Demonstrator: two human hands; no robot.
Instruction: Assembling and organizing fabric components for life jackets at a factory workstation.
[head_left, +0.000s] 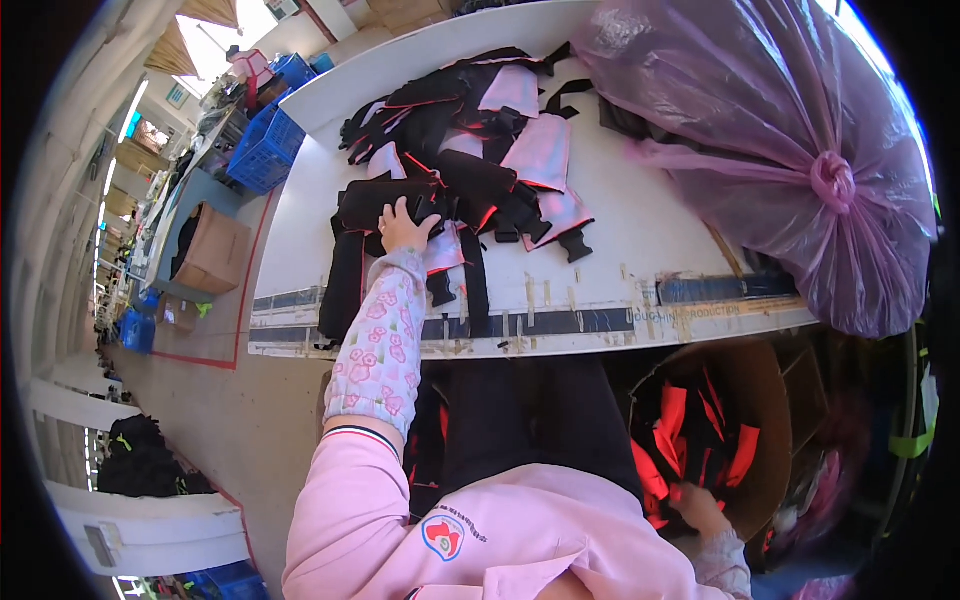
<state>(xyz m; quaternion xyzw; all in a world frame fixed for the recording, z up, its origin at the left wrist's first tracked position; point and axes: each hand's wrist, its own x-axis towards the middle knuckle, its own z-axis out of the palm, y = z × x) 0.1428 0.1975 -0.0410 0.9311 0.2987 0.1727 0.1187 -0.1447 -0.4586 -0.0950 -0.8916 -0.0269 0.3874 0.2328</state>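
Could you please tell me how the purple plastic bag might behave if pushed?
The purple plastic bag would probably give and crumple, since its thin film is wrinkled. It may shift as one bundle, because its neck looks knotted.

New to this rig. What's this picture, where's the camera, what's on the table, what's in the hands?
There's no machine here: the bare hands belong to a person wearing the camera. The single picture comes from the left of two head-mounted fisheye cameras looking down, so straight edges bend near the rim.

On the white table lies a heap of black fabric pieces, some with pale faces, plus straps and black plastic buckles. A knotted purple plastic bag sits at the right.

The left hand rests on a black piece, fingers spread. The right hand, below the table edge, is by orange-red pieces in a brown container; whether it grips one is unclear.
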